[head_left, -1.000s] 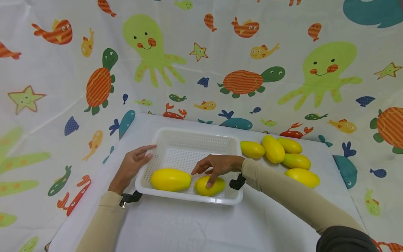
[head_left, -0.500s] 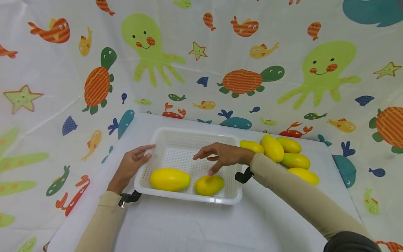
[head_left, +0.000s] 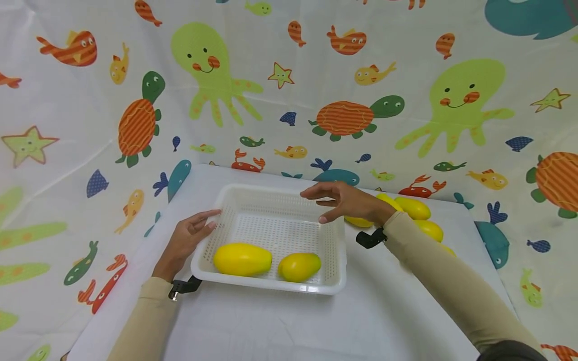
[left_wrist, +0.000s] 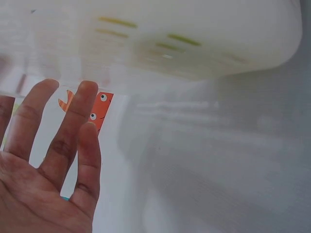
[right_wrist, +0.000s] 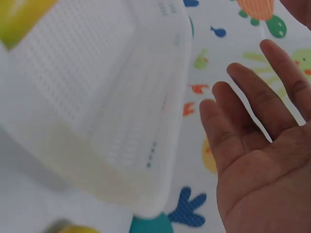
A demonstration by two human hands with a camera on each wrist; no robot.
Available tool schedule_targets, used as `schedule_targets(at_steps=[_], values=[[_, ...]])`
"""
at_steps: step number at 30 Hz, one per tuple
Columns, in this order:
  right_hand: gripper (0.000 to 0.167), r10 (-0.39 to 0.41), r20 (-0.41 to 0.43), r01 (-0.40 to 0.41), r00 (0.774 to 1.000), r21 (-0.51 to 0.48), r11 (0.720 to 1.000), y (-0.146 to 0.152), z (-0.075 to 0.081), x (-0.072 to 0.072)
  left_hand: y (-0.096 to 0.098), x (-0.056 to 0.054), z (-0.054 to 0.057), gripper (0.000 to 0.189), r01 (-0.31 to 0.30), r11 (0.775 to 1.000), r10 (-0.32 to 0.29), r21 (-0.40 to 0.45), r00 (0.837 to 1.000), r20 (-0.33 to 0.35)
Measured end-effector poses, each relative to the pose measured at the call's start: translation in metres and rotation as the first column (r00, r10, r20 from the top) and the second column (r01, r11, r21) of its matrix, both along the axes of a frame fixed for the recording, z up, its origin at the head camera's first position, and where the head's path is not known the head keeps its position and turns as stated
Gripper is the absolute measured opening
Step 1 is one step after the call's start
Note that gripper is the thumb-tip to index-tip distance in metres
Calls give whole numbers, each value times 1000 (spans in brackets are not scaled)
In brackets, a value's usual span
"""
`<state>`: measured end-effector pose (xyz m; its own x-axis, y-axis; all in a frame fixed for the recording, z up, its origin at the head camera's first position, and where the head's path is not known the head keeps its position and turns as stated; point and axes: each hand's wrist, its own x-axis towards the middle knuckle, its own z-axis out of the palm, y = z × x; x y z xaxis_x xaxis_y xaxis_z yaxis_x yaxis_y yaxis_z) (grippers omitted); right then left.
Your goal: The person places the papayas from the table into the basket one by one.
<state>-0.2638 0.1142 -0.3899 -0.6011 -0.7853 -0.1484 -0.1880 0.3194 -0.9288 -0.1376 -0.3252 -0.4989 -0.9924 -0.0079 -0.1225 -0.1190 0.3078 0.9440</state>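
The basket (head_left: 266, 200) is white moulded plastic, smooth and perforated, with a glossy highlight on its front rim. The yellow fruits (head_left: 242, 259) have smooth skins with a soft sheen. The bench (head_left: 271, 326) carries a smooth, low-gloss white covering (cloth or plastic sheet, indistinguishable). The backdrop (head_left: 316, 75) is printed sheeting, faintly creased. The sleeves (head_left: 451, 286) are matt cloth.

A white basket (head_left: 266, 284) with holes is standing on the white table (head_left: 253, 326). Inside, near its front wall, a bigger yellow fruit (head_left: 242, 259) and a smaller yellow fruit (head_left: 299, 266) are lying, slightly apart. Other yellow fruits (head_left: 413, 208) are lying outside on the right, partly hidden.
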Motion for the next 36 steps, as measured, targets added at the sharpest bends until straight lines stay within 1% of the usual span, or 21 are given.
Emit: schedule_targets(at_steps=[3, 6, 8, 11, 15, 19, 25, 28, 32, 36], values=[[68, -39, -14, 38, 999, -26, 999, 15, 1, -7, 0, 0, 0, 59, -1, 1000, 1, -1, 1000, 0], [67, -86, 2, 86, 996, -58, 995, 31, -1, -14, -1, -1, -1, 59, 0, 1000, 0, 2, 1000, 0], [64, -129, 10, 130, 992, -60, 990, 41, -5, -19, -1, -1, -1, 59, 1, 1000, -1, 5, 1000, 2], [62, -198, 17, 198, 980, -49, 979, 54, -13, -25, -1, -1, -2, 59, -1, 1000, 0, 10, 1000, 3], [62, -268, 22, 269, 963, -27, 963, 69, -25, -30, -1, -1, -2, 59, -1, 1000, 1, 14, 1000, 6], [61, -331, 53, 333, 942, -28, 943, 78, -37, -34, -1, -1, -2, 59, 0, 1000, 0, 6, 1000, 2], [62, -387, 74, 390, 919, -21, 921, 88, -49, -32, -2, -3, -2, 58, 1, 1000, 0, 25, 1000, -5], [63, -390, 65, 391, 919, -4, 920, 93, -57, -32, -2, -3, -3, 58, 2, 999, -2, 35, 1000, -3], [63, -391, 66, 392, 918, -6, 920, 98, -68, -33, -2, -4, -5, 58, 6, 999, -5, 51, 1000, -6], [65, -421, 78, 421, 903, 26, 907, 102, -78, -33, -3, -4, -6, 58, 6, 998, -6, 57, 1000, -5]])
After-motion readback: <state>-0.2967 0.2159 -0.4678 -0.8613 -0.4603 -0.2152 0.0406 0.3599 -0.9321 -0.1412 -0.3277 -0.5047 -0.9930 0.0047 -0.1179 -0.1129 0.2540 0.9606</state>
